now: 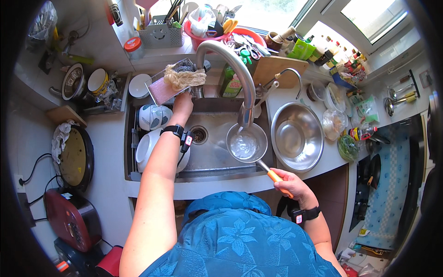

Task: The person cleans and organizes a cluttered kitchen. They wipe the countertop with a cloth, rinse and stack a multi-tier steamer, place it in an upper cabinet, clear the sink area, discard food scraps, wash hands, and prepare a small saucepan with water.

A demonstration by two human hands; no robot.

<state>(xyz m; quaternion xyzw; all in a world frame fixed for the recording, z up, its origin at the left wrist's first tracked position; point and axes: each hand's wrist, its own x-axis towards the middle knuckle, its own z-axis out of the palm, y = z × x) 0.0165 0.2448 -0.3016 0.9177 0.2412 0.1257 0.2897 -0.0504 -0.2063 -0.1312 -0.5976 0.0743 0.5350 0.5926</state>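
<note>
My right hand grips the orange handle of a small metal saucepan or water ladle. Its bowl is under the mouth of the curved steel faucet, over the right side of the steel sink. Clear, churning water lies inside, with a stream falling into it. My left hand reaches to the back of the sink, beside the faucet base and below a rack. Its fingers are mostly hidden, so whether it grasps anything is unclear. The rack holds a pink sponge and a tan mesh scrubber.
White bowls stand in the sink's left side, under my left forearm. A large steel basin sits right of the sink. Behind the faucet are a green detergent bottle and a wooden cutting board. A gas stove is far right.
</note>
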